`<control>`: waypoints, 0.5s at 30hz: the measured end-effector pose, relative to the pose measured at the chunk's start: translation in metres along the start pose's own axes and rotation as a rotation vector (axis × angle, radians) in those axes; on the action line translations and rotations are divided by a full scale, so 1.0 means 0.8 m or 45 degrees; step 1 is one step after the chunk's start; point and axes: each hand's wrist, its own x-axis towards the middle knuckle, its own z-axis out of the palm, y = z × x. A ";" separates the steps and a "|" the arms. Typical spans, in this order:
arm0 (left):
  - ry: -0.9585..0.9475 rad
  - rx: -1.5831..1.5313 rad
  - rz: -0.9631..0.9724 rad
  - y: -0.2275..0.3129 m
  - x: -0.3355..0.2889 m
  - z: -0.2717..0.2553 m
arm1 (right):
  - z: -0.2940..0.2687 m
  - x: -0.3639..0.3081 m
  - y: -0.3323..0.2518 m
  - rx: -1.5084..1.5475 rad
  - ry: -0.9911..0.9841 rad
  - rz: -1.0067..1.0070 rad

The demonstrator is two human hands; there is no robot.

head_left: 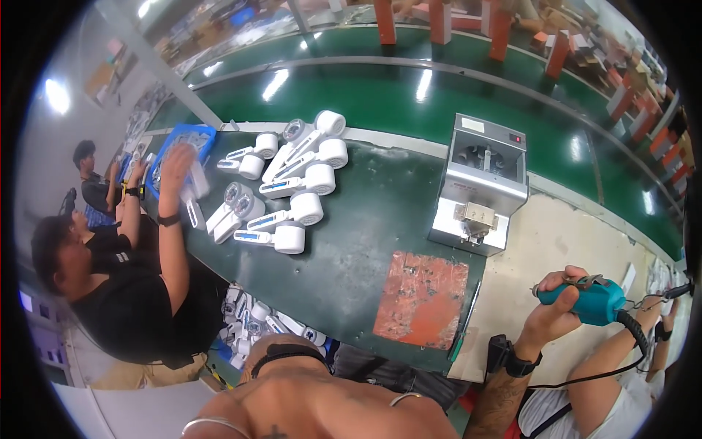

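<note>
My right hand (559,311) is closed around a teal electric screwdriver (596,300), which points left, with a black cable behind it. It is raised above the pale board at the right of the bench. My left arm reaches down past the bench's front edge. My left hand (274,347), beside a pile of white handled parts (259,314) below the bench, is foreshortened and its fingers are hidden. On the bench lie several white handled devices (306,178) with round drum-shaped heads. A worn orange-red mat (423,300) lies nearer me, and a thin green-handled tool (459,340) lies along its right side.
A grey screw feeder (479,183) stands at the right of the dark green bench (358,227). At left, a co-worker's hand (178,172) is over a blue bin (203,137). A green conveyor (351,91) runs behind. Another person's leg (603,377) is close at right.
</note>
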 end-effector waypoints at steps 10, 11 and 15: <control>-0.002 0.025 0.049 0.003 -0.002 -0.005 | 0.001 0.001 0.001 0.007 -0.007 0.004; -0.004 0.024 0.055 0.003 -0.001 -0.006 | 0.002 0.001 0.001 0.008 -0.008 0.003; 0.002 0.026 0.079 0.005 -0.003 -0.007 | 0.002 -0.001 -0.002 0.001 -0.037 -0.003</control>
